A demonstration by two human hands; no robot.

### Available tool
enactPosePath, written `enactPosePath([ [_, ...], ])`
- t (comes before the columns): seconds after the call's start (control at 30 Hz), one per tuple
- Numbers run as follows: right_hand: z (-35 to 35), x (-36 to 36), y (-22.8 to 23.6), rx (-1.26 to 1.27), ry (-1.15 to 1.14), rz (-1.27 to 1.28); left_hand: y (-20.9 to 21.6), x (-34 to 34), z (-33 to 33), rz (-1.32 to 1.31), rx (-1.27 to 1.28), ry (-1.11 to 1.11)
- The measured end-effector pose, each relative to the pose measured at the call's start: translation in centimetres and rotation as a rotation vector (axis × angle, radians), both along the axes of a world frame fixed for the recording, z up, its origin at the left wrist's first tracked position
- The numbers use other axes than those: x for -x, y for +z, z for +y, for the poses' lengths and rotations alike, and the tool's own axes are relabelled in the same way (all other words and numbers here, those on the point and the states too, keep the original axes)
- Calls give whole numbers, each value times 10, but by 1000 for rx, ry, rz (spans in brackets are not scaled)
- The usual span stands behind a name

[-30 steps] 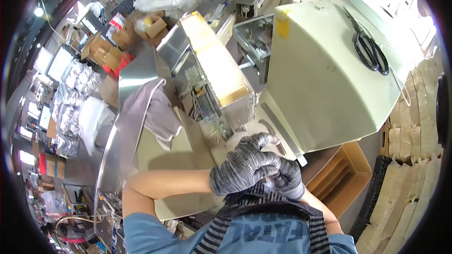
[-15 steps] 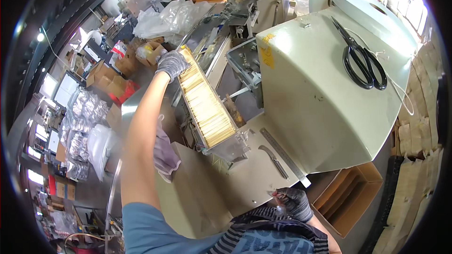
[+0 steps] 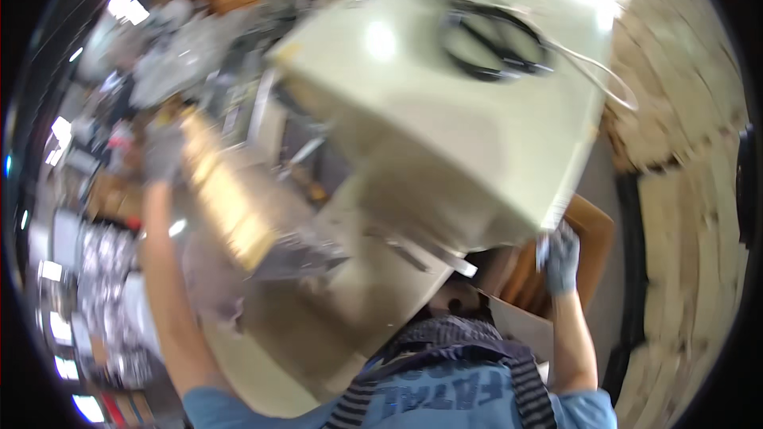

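My left hand (image 3: pixel 163 151), in a grey glove, is at the far end of a long row of thin yellowish pieces (image 3: pixel 226 199). Motion smears its fingers. The row stands in a narrow trough with a clear end wall (image 3: pixel 294 258); the kind of piece is too blurred to tell. My right hand (image 3: pixel 563 260), also gloved, is beside the near right corner of a pale green machine housing (image 3: pixel 469 135), above an open cardboard box (image 3: pixel 594 242). Its fingers are closed around something small and pale that I cannot make out.
Black-handled scissors (image 3: pixel 497 48) and a white cord (image 3: pixel 596 75) lie on the housing. A knife (image 3: pixel 409 256) and a metal ruler (image 3: pixel 449 254) rest on the machine's ledge. Stacked tan bundles (image 3: pixel 675 262) line the right side. Plastic sheeting (image 3: pixel 179 63) is at the far left.
My right hand has moved from near my body out right to the housing's corner. The whole view has swung right and blurred. My left hand remains at the row's far end.
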State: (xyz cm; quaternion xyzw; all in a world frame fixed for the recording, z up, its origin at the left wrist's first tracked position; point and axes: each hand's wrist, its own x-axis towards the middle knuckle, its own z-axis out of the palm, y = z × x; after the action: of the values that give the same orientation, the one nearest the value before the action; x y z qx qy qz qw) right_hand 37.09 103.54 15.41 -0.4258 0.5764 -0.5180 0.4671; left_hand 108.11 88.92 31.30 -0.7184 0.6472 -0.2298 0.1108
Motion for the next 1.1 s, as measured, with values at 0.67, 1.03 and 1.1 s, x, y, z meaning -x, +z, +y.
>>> enactPosePath([
  [0.67,-367,299,-173,-471,-117,784,57,376,312,343,504,171],
  [1.03,83,515,-315,-637,-1037,420,-4,445,274,563,464,-153],
  [1.1,209,546,-365,-949,-913,619,-17,431,255,378,344,-358],
])
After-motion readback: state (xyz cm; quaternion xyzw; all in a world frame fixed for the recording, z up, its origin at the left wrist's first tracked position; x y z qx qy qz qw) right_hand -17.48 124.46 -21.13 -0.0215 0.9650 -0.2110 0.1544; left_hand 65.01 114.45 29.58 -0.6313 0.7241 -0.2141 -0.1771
